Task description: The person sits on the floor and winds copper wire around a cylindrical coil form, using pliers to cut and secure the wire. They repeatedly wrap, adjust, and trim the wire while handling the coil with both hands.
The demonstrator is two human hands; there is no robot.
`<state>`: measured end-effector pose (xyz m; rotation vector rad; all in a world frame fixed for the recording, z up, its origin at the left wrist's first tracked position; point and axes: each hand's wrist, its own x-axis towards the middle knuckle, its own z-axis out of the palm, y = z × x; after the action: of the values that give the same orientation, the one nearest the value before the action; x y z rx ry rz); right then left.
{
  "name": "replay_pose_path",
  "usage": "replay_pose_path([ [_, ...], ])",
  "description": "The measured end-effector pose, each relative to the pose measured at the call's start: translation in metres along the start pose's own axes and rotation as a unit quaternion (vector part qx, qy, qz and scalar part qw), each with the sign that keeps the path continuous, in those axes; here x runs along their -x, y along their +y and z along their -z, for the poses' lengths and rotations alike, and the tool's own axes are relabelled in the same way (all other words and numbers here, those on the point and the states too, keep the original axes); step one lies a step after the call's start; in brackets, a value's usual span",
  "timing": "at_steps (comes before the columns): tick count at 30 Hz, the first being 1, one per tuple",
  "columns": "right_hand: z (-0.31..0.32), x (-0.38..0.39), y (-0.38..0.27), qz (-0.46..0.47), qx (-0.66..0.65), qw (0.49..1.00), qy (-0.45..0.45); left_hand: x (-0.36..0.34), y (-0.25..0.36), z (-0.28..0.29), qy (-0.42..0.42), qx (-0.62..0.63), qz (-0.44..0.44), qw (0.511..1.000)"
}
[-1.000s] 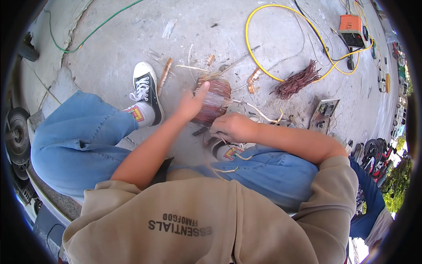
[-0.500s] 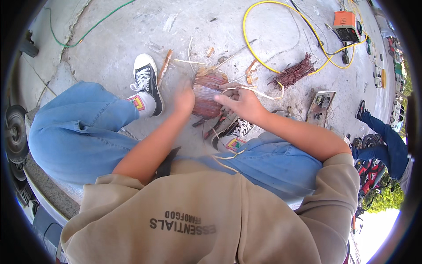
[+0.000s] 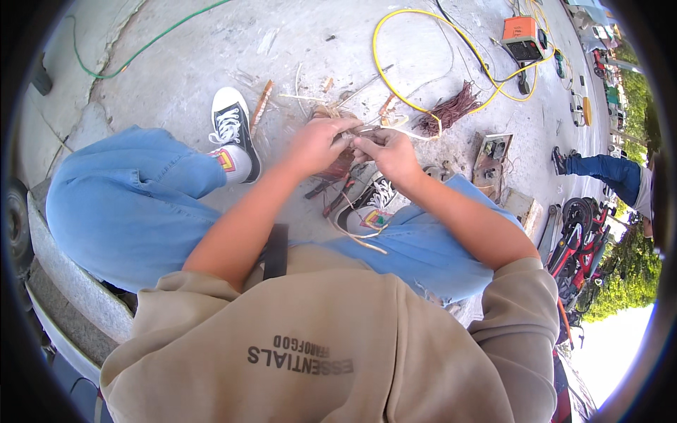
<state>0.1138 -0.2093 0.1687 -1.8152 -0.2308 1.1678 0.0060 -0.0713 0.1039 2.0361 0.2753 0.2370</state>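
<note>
Both hands, the left hand (image 3: 315, 143) and the right hand (image 3: 387, 153), are closed tight on a tangled coil of thin reddish copper wire (image 3: 338, 166) above the rough concrete floor (image 3: 211, 63).

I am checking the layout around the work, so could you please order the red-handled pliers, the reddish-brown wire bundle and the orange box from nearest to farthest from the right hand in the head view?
From the right hand:
1. Red-handled pliers, on the ground just below the hands.
2. Reddish-brown wire bundle, up and to the right, inside the yellow cable loop.
3. Orange box, far top right.
</note>
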Motion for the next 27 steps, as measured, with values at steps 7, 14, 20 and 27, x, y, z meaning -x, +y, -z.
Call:
replay_pose_path([
  [7,-0.021,0.030,0.021,-0.020,-0.098,0.992,0.079,-0.013,0.006,0.001,0.007,0.118,0.158,0.980],
  [14,-0.030,0.069,0.044,0.355,0.291,0.888,-0.016,-0.015,-0.013,-0.005,0.022,0.226,0.171,0.959],
  [20,-0.027,0.086,0.036,0.421,0.389,0.815,-0.084,-0.017,-0.013,-0.005,0.025,0.231,0.183,0.955],
  [27,-0.031,0.080,0.043,0.407,0.308,0.860,-0.008,-0.021,-0.009,0.003,0.016,0.329,0.220,0.918],
])
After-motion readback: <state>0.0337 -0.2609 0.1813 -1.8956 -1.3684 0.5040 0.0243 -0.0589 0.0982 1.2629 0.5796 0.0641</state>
